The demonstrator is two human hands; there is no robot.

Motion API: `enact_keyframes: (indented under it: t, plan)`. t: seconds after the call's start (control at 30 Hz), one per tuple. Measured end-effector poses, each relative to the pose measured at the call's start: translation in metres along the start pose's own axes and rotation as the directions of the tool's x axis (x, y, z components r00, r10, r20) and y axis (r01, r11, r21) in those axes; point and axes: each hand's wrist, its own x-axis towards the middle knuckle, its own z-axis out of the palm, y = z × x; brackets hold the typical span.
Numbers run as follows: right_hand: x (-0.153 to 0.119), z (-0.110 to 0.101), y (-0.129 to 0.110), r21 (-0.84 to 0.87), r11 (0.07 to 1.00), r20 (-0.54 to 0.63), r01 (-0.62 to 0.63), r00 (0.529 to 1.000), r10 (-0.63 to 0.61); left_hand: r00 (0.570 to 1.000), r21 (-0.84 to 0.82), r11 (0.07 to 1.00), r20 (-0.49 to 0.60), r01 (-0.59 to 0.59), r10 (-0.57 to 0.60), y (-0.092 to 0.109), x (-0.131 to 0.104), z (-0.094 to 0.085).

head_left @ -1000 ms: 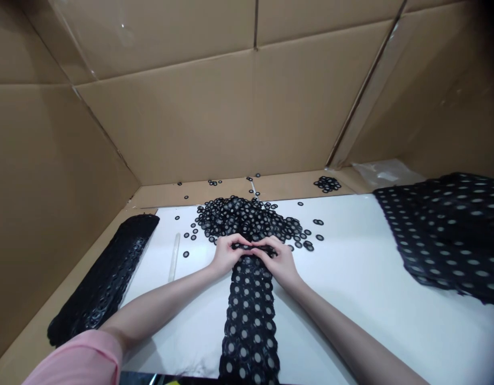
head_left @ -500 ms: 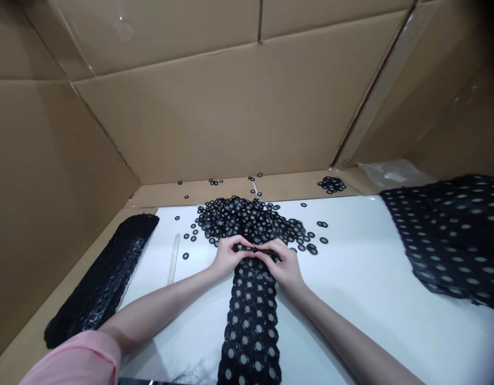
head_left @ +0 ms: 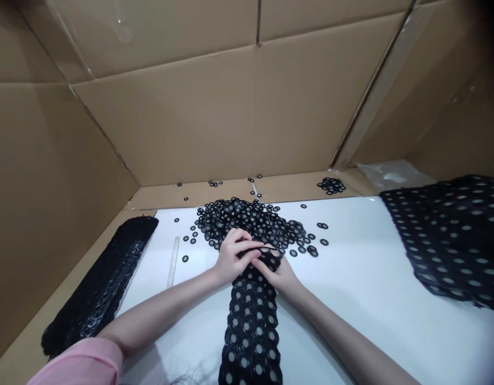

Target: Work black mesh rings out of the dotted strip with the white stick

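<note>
A long black strip (head_left: 250, 331) with rows of pale round spots and scalloped edges runs from the bottom of the view up to my hands. My left hand (head_left: 235, 258) is closed, its thumb and fingers pinching the strip's far end. From the right, my right hand (head_left: 285, 275) grips the same end, thumb on top and fingers partly hidden behind the raised edge. Just beyond both hands lies a heap of small black rings (head_left: 238, 214), with several loose ones scattered around it. Whether a single ring is between the fingertips cannot be made out.
A thick black bundle (head_left: 100, 283) lies at the left, beside a narrow translucent stick (head_left: 173, 262). A wide black spotted sheet (head_left: 451, 240) covers the right side. A small ring cluster (head_left: 331, 185) and a clear plastic bag (head_left: 393, 174) sit near the cardboard wall (head_left: 190, 123).
My left hand has shifted right over the strip's end, its fingers now overlapping the right hand's. The right hand has turned, and the far end is lifted and folded up more.
</note>
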Motion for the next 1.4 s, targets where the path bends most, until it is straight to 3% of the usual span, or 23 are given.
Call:
enact_keyframes:
  t: [0.1, 0.23, 0.37, 0.53, 0.63, 0.73, 1.0, 1.4]
  plan:
    - [0.0, 0.001, -0.001, -0.02, 0.998, -0.001, 0.066, 0.998, -0.066, 0.996, 0.045, 0.999, 0.09, -0.025, 0.021, 0.001, 0.008, -0.008]
    - [0.0, -0.001, -0.004, -0.094, 0.994, -0.034, 0.061, 0.997, -0.064, 0.98, 0.107, 0.99, 0.185, -0.096, 0.075, 0.001, 0.021, -0.018]
    - [-0.001, -0.002, -0.007, -0.056, 0.998, -0.034, 0.02, 0.999, -0.022, 0.945, 0.157, 0.963, 0.278, -0.221, 0.171, 0.0, 0.025, -0.02]
    - [-0.002, -0.001, -0.006, -0.069, 0.998, -0.004, -0.002, 1.0, 0.002, 0.959, 0.077, 0.995, 0.279, -0.068, 0.045, -0.003, 0.025, -0.019]
    - [-0.003, 0.0, -0.002, -0.119, 0.993, -0.003, 0.023, 1.0, -0.023, 0.945, -0.013, 0.996, 0.317, 0.088, -0.08, -0.003, 0.029, -0.019]
    - [-0.004, 0.001, 0.001, -0.161, 0.985, -0.018, 0.055, 0.998, -0.058, 0.916, 0.009, 0.981, 0.356, 0.196, -0.186, 0.0, 0.034, -0.017]
    - [-0.006, 0.002, 0.0, -0.233, 0.959, -0.041, 0.162, 0.983, -0.176, 0.913, 0.057, 0.974, 0.341, 0.218, -0.224, 0.006, 0.037, -0.007]
    - [-0.003, 0.0, 0.001, -0.277, 0.926, -0.024, 0.257, 0.962, -0.274, 0.956, 0.031, 0.979, 0.21, 0.204, -0.206, 0.002, 0.026, 0.003]
